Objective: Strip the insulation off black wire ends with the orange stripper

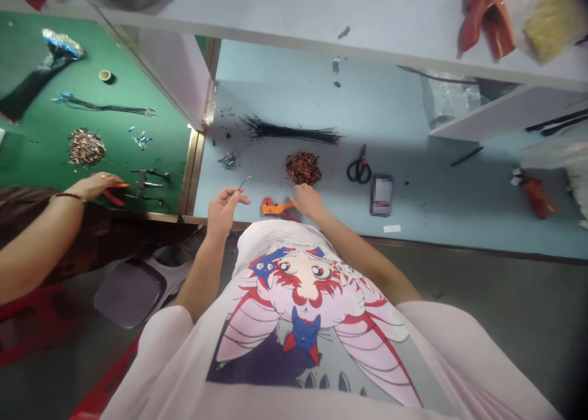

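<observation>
My left hand point(224, 210) is closed in a pinch on a short dark wire point(245, 182), which sticks up from the fingertips. My right hand point(309, 202) reaches to the near edge of a heap of small copper-coloured terminals point(303, 167). Its fingertips are at the heap and its thumb is stretched out apart from them. Between the hands lies an orange and red hand tool point(274, 207), like a wire stripper, its handle end partly behind my right hand. Beyond the heap lies a bundle of black wires point(294, 131). Small blue and silver pieces point(228, 160) lie to the left.
Black-handled scissors point(359, 170) and a phone-like object point(381, 195) lie to the right. A shelf point(294, 22) overhangs the bench. On the left, past a metal edge point(192, 169), a co-worker's hand point(94, 186) holds an orange and red tool at a green mat point(133, 126).
</observation>
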Action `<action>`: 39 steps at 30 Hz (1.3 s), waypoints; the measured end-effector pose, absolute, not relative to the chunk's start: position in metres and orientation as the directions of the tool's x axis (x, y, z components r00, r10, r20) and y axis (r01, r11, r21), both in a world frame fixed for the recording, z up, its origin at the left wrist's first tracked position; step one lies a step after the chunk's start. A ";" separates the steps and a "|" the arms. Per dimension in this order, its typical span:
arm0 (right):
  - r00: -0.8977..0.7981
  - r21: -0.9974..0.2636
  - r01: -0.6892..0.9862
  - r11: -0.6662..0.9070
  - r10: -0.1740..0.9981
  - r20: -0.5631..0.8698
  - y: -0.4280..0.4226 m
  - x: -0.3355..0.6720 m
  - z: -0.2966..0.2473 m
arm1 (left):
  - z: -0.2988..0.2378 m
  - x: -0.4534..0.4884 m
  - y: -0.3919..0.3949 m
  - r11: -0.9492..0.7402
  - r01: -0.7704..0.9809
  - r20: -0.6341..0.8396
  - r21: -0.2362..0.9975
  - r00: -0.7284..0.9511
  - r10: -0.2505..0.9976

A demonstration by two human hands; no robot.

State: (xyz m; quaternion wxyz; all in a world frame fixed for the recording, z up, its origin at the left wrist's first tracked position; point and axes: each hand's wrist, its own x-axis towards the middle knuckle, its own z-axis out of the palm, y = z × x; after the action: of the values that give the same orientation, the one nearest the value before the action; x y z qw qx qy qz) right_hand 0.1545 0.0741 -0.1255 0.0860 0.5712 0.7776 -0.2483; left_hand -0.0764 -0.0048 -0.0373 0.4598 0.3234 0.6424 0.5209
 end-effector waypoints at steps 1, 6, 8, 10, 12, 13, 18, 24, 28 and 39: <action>-0.386 -0.307 0.912 0.271 0.818 -0.426 0.066 0.150 -0.127 | -0.037 -0.074 -0.005 0.242 -0.081 -0.255 0.967 -0.378 0.890; -0.510 -0.353 0.858 0.374 0.703 -0.496 0.044 0.144 -0.140 | -0.034 -0.071 -0.003 0.247 -0.095 -0.264 0.964 -0.412 0.872; -0.502 -0.341 0.864 0.370 0.689 -0.523 0.045 0.144 -0.145 | -0.031 -0.070 -0.001 0.254 -0.090 -0.268 0.963 -0.402 0.875; -0.490 -0.330 0.871 0.364 0.689 -0.534 0.047 0.142 -0.149 | -0.027 -0.066 0.000 0.251 -0.081 -0.263 0.965 -0.378 0.888; -0.483 -0.326 0.875 0.358 0.695 -0.533 0.049 0.139 -0.150 | -0.024 -0.062 0.001 0.235 -0.075 -0.246 0.969 -0.357 0.901; -0.480 -0.327 0.876 0.353 0.699 -0.531 0.050 0.138 -0.149 | -0.022 -0.060 0.000 0.226 -0.074 -0.237 0.971 -0.347 0.907; -0.435 -0.376 0.889 0.260 0.734 -0.521 0.055 0.145 -0.135 | -0.020 -0.054 -0.004 0.209 -0.118 -0.237 0.971 -0.329 0.914; -0.448 -0.606 0.794 0.049 0.720 -0.529 0.052 0.183 -0.085 | -0.017 -0.054 -0.006 0.221 -0.244 -0.288 0.944 -0.284 0.915; -0.585 -0.901 0.238 -0.363 0.687 -0.431 0.030 0.196 -0.037 | -0.007 -0.041 -0.001 0.195 -0.250 -0.261 0.948 -0.269 0.927; -0.623 -0.741 -0.194 -0.643 0.664 -0.413 0.002 0.178 0.016 | 0.016 -0.017 -0.011 -0.101 0.061 0.116 0.993 -0.323 0.939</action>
State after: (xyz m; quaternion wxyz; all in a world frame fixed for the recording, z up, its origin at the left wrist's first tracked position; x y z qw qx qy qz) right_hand 0.1779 0.0015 0.0156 -0.2568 0.3501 0.3356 -0.8359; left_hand -0.0165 -0.0109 0.0158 0.3712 0.4481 0.5581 0.5915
